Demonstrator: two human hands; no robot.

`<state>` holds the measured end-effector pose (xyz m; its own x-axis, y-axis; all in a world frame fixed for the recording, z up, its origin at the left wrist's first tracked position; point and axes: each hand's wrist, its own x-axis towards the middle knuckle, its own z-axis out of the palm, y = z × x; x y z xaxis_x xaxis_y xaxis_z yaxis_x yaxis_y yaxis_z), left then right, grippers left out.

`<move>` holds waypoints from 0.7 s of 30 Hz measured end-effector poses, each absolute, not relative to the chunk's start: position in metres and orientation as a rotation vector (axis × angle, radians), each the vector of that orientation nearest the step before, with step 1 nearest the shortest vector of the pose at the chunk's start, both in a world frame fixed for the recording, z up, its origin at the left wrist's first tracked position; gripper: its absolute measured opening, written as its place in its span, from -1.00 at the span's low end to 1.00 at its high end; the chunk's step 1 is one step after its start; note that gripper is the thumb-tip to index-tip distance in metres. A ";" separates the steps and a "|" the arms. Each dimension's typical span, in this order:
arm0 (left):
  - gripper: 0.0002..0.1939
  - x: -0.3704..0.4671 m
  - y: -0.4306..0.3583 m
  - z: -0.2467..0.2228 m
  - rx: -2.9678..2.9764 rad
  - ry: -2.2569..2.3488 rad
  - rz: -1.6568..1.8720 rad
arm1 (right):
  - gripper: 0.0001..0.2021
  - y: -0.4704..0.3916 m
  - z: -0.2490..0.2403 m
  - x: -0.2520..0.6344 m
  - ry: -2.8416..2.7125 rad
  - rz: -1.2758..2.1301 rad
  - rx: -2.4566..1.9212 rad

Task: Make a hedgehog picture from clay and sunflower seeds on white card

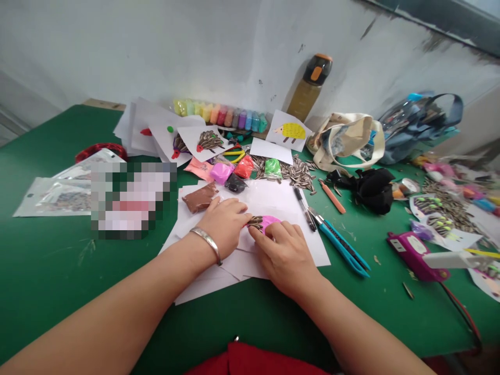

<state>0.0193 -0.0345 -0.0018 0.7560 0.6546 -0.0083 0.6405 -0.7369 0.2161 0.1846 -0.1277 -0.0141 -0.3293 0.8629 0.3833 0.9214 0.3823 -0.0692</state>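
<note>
A pink clay shape [270,223] lies on stacked white paper [269,195], with several striped seeds [255,223] set in its left part. My left hand [226,225], a silver bangle at its wrist, lies palm down with fingertips at the left edge of the shape; its fingers are bent and close together. From the right, my right hand [282,250] rests over the shape, its index finger at the seeds and its thumb mostly hidden. Whether it pinches a seed cannot be made out. A packet of brown clay [200,198] sits beyond my left hand.
Behind the paper are wrapped clay [222,173], loose seeds [299,172] and hedgehog pictures [210,141]. Pens [304,208], a blue cutter [341,245] and a magenta device [417,255] lie right. A bottle [308,88] stands by the wall; silver packets [58,197] lie left.
</note>
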 end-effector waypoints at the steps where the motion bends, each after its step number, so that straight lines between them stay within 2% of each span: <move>1: -0.71 0.019 -0.035 -0.001 2.747 1.027 0.100 | -0.69 -0.127 -0.014 0.185 -2.263 -0.203 -1.543; 9: -0.65 0.020 -0.036 0.004 2.767 1.047 0.042 | -0.71 -0.120 -0.015 0.201 -1.989 -0.062 -1.615; 15: -0.64 0.018 -0.038 0.003 2.808 1.059 0.170 | -0.72 -0.121 -0.013 0.194 -2.104 -0.074 -1.620; 21: -0.61 0.016 -0.037 0.001 2.822 1.029 0.220 | -0.73 -0.116 -0.014 0.209 -1.931 0.010 -1.640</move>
